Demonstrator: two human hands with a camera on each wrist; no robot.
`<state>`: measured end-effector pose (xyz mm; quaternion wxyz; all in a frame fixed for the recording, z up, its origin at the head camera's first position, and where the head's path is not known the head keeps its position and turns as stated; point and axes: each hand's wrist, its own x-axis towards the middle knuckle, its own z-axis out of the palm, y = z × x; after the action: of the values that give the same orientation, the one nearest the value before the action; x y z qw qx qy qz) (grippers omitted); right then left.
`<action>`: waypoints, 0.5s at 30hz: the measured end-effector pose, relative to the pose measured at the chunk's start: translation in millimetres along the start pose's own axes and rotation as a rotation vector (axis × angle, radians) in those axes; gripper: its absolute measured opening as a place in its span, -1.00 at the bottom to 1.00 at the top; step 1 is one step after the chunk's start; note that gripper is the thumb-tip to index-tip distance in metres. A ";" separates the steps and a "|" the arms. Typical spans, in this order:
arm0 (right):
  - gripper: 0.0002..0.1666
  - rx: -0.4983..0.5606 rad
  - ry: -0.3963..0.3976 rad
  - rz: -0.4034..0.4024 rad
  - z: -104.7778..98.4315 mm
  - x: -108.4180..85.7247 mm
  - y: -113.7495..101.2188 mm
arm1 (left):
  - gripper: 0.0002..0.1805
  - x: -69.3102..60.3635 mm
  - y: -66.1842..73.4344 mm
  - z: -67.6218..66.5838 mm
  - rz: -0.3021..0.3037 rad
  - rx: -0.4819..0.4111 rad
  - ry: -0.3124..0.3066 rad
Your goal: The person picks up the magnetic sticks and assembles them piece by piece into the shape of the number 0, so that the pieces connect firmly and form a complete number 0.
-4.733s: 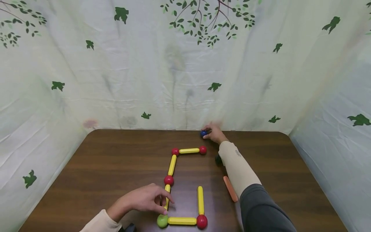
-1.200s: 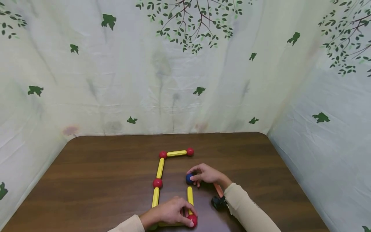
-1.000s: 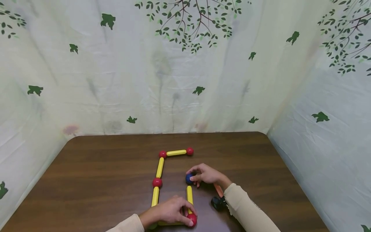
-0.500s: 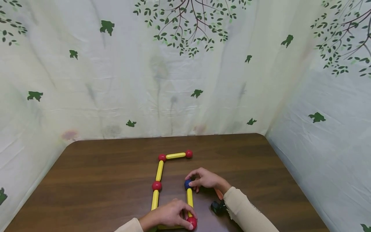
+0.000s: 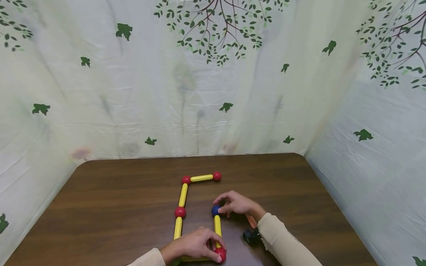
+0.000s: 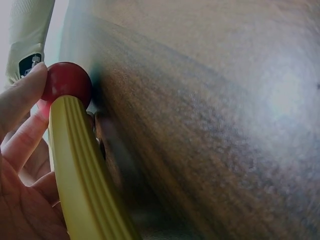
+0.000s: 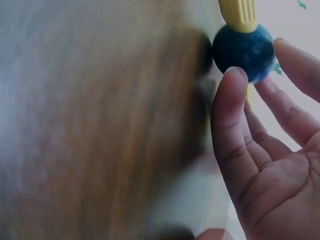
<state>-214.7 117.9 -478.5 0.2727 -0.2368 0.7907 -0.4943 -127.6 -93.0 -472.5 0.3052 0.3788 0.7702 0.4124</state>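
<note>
My right hand (image 5: 237, 204) pinches a blue ball (image 5: 215, 211), which sits against the far end of an upright-running yellow rod (image 5: 217, 226). In the right wrist view, thumb and fingers surround the blue ball (image 7: 242, 52) as it meets the yellow rod (image 7: 239, 15). My left hand (image 5: 196, 244) holds the red ball (image 5: 220, 255) at that rod's near end. The left wrist view has thumb and finger on the red ball (image 6: 67, 85), joined to a yellow rod (image 6: 82, 170). Left of this runs a chain of yellow rods (image 5: 183, 195) and red balls (image 5: 180, 212).
The chain bends right at a far red ball (image 5: 186, 180) and ends at another red ball (image 5: 217, 176). An orange rod (image 5: 251, 221) lies partly under the right forearm. A green ball (image 5: 175, 262) is mostly hidden by the left hand. Cloth walls surround the brown table (image 5: 133, 199).
My right hand has brought the blue ball from the table's far edge to the yellow rod's free end, where they now touch. My left hand has moved right from the green ball to the red ball.
</note>
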 end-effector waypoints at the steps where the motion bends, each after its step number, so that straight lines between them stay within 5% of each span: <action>1: -0.67 0.000 0.004 -0.007 -1.6 -0.6 -0.3 | -0.79 0.0 -0.1 0.0 -0.001 0.000 0.002; 15: -0.59 -0.123 0.146 -0.018 -41.8 -27.7 9.4 | -0.79 1.0 0.2 -1.0 -0.025 -0.004 -0.003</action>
<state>-222.9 166.7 -466.5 0.1949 -0.2238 0.8351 -0.4631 -128.8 -92.6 -472.1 0.3123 0.3694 0.7735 0.4095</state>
